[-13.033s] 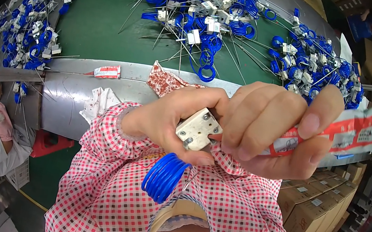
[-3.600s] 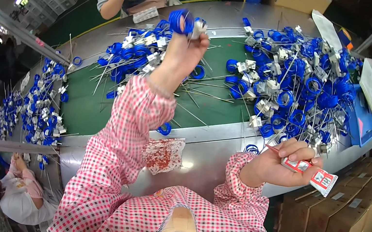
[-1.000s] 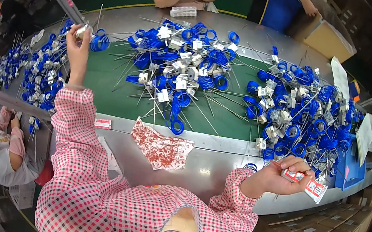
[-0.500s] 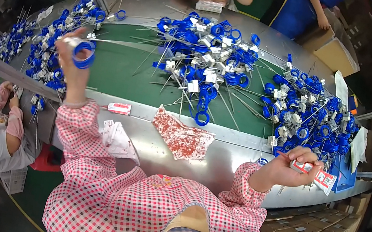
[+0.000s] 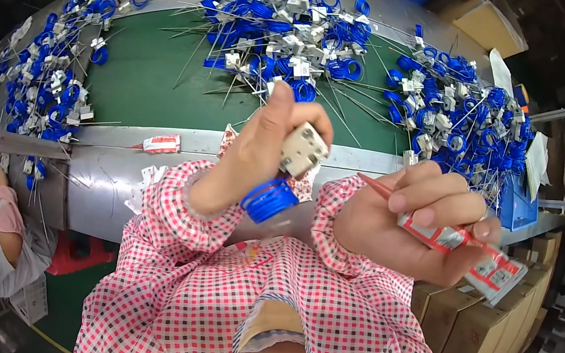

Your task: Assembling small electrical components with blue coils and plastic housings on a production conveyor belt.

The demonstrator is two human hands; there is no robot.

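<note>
In front of my chest, my left hand (image 5: 266,140) grips a capillary thermostat. Its white block (image 5: 304,152) shows metal contacts facing the right hand, and its blue coil (image 5: 269,200) hangs below the palm. My right hand (image 5: 417,221) is wrapped round a red and white squeeze tube (image 5: 497,276) of glue or paint. The tube's thin red nozzle (image 5: 375,186) points left toward the white block, with a gap between them. Mostly hidden behind my left hand lies a white cloth with red stains (image 5: 228,140).
Heaps of similar thermostats (image 5: 288,28) with long thin probes cover the green belt (image 5: 145,56), with more at right and left. A second tube (image 5: 162,144) lies on the metal edge. At right are a blue bin (image 5: 520,205) and cartons (image 5: 488,331). Co-workers sit across and at left.
My left hand has come from the far left to the middle with the thermostat. My right hand, with the tube, has moved inward and its nozzle now points left. The view has shifted slightly.
</note>
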